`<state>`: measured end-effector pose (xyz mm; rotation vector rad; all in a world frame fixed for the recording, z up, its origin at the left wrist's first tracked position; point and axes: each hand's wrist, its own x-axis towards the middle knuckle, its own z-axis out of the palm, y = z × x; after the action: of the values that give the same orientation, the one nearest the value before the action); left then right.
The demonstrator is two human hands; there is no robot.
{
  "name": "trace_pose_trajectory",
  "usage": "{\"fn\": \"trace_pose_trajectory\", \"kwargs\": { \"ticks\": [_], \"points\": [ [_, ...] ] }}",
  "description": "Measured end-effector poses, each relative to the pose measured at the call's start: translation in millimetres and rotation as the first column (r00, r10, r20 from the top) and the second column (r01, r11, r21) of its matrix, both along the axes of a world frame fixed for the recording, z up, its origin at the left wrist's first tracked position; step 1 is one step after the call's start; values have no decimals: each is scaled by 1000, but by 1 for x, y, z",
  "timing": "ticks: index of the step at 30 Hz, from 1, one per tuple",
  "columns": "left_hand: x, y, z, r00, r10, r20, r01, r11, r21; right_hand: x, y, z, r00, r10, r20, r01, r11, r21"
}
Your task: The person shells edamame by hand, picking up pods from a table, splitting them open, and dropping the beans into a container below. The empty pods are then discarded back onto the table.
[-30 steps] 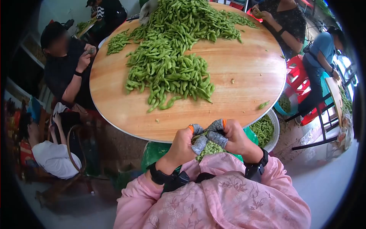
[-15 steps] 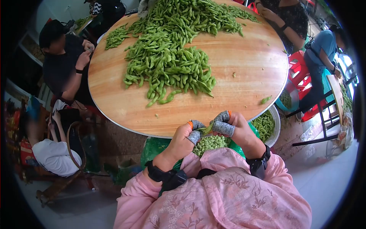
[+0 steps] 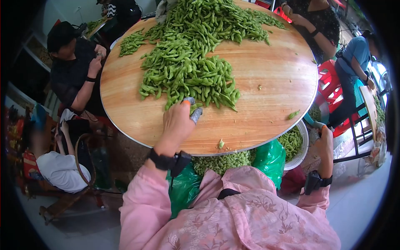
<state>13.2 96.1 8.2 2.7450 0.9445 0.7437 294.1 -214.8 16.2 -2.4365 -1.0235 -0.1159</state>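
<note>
Green pods [image 3: 196, 62] lie heaped on the round wooden tabletop [image 3: 271, 75], spreading from its far side into the near half. At the heap's near edge I see the left hand [image 3: 177, 121], grey covers on thumb and fingertip; that grip shows green between thumb and finger, though I can't tell whether it is clamped on a pod. One lone pod [image 3: 293, 114] sits near the right rim. Below the near edge, pale beans [image 3: 223, 162] lie between folds of green plastic [image 3: 268, 160]. To the right, a white basket [image 3: 306, 141] holds more pods; just beyond it is the right hand [image 3: 325, 146], its grip too unclear to read.
</note>
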Motion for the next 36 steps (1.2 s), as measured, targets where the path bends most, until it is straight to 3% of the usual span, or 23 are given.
{"fn": "trace_pose_trajectory", "kwargs": {
  "ticks": [1,3,7,9,10,12,14,16,17,19,20,22,23,24,25,26,28,29,31,32,33,35,36],
  "points": [
    [5,8,0,1000,0,0,0,1000,3,1,-1,-2,992,19,-125,-2,991,136],
    [14,19,2,959,0,-282,-45,987,-153,-12,8,0,966,64,-251,-3,972,235],
    [18,14,8,918,-47,-395,19,997,-75,-61,52,7,792,354,-497,-151,903,403],
    [10,5,-4,963,-63,263,194,837,-512,-85,73,14,670,459,-584,-274,883,381],
    [9,-5,0,964,-68,258,196,836,-513,-93,85,13,524,520,-674,-300,854,425],
    [8,-28,14,820,-58,569,461,656,-597,-109,106,13,308,665,-680,-373,742,557],
    [3,-44,15,826,-90,556,472,650,-595,-115,128,11,235,695,-679,-440,699,563],
    [2,-57,12,717,-50,695,629,476,-614,-125,144,15,47,682,-730,-422,676,604],
    [4,-59,12,717,-52,695,629,478,-613,-133,151,13,47,684,-728,-421,675,606],
    [4,-63,10,664,-103,741,695,451,-560,-147,159,6,2,788,-616,-231,599,766],
    [3,-65,7,636,-123,762,725,435,-535,-146,157,7,-1,783,-622,-232,605,762],
    [0,-62,3,649,-121,751,716,430,-550,-139,153,13,287,686,-669,-467,710,527],
    [-2,-60,3,721,-121,683,630,524,-573,-137,152,12,288,685,-669,-469,710,525],
    [-3,-59,5,786,-111,608,537,611,-582,-136,151,11,495,699,-516,-541,713,447],
    [-1,-62,14,759,-4,651,530,585,-614,-135,149,10,656,686,-314,-590,726,353],
    [-3,-58,16,759,-5,651,531,583,-615,-132,148,13,658,684,-315,-589,728,352],
    [-10,-51,18,849,-11,528,445,554,-703,-127,148,22,734,677,49,-677,725,126],
    [-10,-54,20,864,-132,486,464,586,-664,-128,148,23,732,680,48,-680,723,125],
    [-7,-64,27,913,-149,380,397,548,-736,-130,149,25,684,718,133,-725,689,7],
    [-5,-68,27,947,-177,269,322,506,-800,-131,149,25,683,719,132,-726,688,7],
    [-4,-69,21,918,-220,331,396,580,-712,-131,148,24,672,726,145,-735,678,9],
    [-6,-76,21,927,-191,324,374,564,-736,-132,144,23,662,732,162,-743,670,12],
    [-7,-79,23,935,-162,316,351,548,-759,-132,138,22,705,687,-174,-646,724,242]
  ]
}}
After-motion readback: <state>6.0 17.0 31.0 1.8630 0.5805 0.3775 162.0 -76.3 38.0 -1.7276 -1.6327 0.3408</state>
